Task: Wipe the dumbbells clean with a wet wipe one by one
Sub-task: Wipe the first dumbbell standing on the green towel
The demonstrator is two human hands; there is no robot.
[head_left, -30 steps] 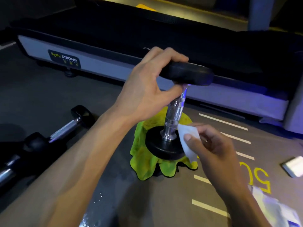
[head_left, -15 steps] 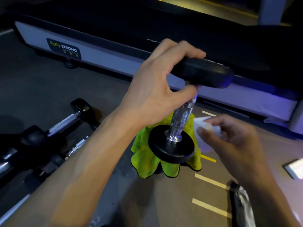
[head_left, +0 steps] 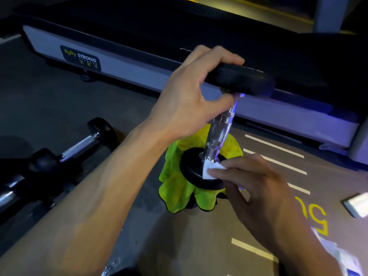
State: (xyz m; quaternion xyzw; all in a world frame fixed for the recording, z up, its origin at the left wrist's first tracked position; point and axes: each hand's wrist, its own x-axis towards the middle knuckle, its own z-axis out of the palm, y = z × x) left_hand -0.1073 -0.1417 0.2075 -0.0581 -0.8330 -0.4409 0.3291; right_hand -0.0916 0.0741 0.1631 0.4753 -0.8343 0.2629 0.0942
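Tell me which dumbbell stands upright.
The dumbbell on the green cloth, its top head gripped by the left hand. The other dumbbells lie flat on the floor at left.

Lying on the floor [head_left: 49,108]: a green cloth [head_left: 179,194] in front of the treadmill [head_left: 139,76], spare dumbbells [head_left: 79,148] left of the cloth, white packets [head_left: 356,204] to its right.
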